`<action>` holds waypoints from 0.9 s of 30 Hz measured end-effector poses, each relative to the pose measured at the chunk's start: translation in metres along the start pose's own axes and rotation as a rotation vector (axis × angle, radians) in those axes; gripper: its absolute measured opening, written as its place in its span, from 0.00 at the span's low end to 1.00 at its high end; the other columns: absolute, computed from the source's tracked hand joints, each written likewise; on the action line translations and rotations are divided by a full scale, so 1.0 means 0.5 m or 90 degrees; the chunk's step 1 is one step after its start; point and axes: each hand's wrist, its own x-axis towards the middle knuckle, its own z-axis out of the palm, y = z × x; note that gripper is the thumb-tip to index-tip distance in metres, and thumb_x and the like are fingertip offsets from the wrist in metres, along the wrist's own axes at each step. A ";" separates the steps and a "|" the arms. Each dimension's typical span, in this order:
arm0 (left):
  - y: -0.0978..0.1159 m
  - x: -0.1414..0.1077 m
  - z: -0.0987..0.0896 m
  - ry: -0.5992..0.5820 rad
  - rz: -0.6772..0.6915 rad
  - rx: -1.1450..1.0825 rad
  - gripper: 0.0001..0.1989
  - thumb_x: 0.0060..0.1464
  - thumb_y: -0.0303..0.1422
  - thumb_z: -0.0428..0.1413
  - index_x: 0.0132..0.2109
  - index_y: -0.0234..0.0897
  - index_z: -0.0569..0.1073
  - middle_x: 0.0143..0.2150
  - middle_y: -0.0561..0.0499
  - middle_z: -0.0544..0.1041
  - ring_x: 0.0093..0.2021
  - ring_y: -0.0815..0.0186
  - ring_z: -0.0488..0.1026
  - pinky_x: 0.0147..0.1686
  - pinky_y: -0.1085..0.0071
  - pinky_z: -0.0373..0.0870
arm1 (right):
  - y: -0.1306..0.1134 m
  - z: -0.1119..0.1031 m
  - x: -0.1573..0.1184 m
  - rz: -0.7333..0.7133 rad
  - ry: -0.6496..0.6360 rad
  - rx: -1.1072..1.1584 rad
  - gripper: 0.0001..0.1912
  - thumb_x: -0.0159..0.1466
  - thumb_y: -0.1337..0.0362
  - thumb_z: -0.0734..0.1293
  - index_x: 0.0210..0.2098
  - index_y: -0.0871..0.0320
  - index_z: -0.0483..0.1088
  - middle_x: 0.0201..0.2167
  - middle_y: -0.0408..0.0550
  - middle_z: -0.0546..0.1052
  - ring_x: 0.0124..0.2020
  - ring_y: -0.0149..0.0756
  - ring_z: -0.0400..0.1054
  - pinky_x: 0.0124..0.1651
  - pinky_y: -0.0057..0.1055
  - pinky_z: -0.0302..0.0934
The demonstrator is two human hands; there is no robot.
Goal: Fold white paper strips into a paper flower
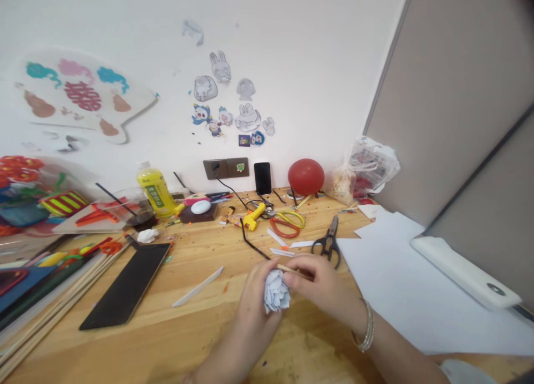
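A pale white-blue paper flower (276,293) with many layered petals is held in my left hand (255,296), whose fingers curl round its far side. My right hand (320,279) pinches a thin wooden stick (287,269) between thumb and fingers. The stick lies across the top edge of the flower, and my right fingertips are close against the petals. Just beyond the hands are black-handled scissors (329,244) and white paper strips (277,238). A yellow glue gun (253,217) rests farther back.
Red-and-yellow-handled scissors (287,224), a red balloon (306,176) and a phone (262,177) stand toward the wall. At left are a black board (125,286), a yellow drink bottle (155,190) and long wooden sticks (62,303). White paper sheets (400,284) cover the right side.
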 end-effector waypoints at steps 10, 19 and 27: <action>0.000 -0.002 0.000 -0.010 -0.024 0.011 0.31 0.43 0.17 0.48 0.55 0.40 0.58 0.50 0.43 0.68 0.50 0.58 0.67 0.48 0.60 0.65 | 0.002 0.001 -0.015 -0.182 0.094 -0.299 0.16 0.65 0.59 0.56 0.46 0.61 0.66 0.37 0.52 0.75 0.34 0.38 0.69 0.35 0.31 0.61; 0.001 -0.003 -0.002 -0.001 -0.005 0.018 0.32 0.42 0.17 0.48 0.55 0.41 0.57 0.50 0.43 0.68 0.50 0.60 0.67 0.48 0.62 0.66 | 0.001 0.006 -0.019 -0.261 0.102 -0.407 0.15 0.66 0.60 0.51 0.38 0.61 0.64 0.31 0.52 0.72 0.31 0.37 0.66 0.32 0.31 0.58; 0.001 -0.008 -0.004 0.004 -0.071 0.008 0.27 0.47 0.22 0.50 0.55 0.39 0.56 0.49 0.41 0.68 0.49 0.59 0.68 0.47 0.61 0.67 | 0.008 0.013 -0.021 -0.286 0.166 -0.419 0.14 0.66 0.61 0.54 0.31 0.59 0.67 0.23 0.46 0.71 0.25 0.34 0.64 0.27 0.29 0.53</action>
